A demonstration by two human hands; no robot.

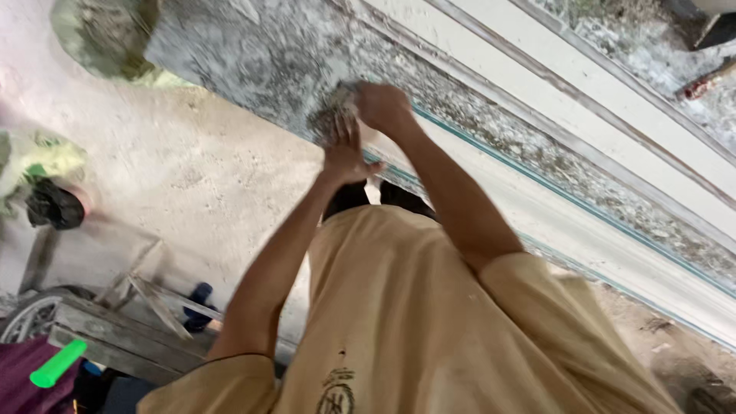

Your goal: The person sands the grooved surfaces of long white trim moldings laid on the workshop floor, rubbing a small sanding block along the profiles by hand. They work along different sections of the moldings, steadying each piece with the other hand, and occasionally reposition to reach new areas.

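My right hand (383,106) was clenched around a grey lump of mortar (334,113) just above the middle of the frame, pressing it to the rough grey plastered strip (253,61) that ran from the upper left toward the lower right. My left hand (346,153) lay just below, fingers spread loose and flat, touching the lump's underside. White boards (537,69) ran beside the strip. A green handle (57,363) sat at the lower left beside wooden planks (115,330).

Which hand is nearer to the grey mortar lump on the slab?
The right hand is nearer: it touches the grey mortar lump from the right and seems to press it. The left hand is just below, fingers spread against its lower edge.
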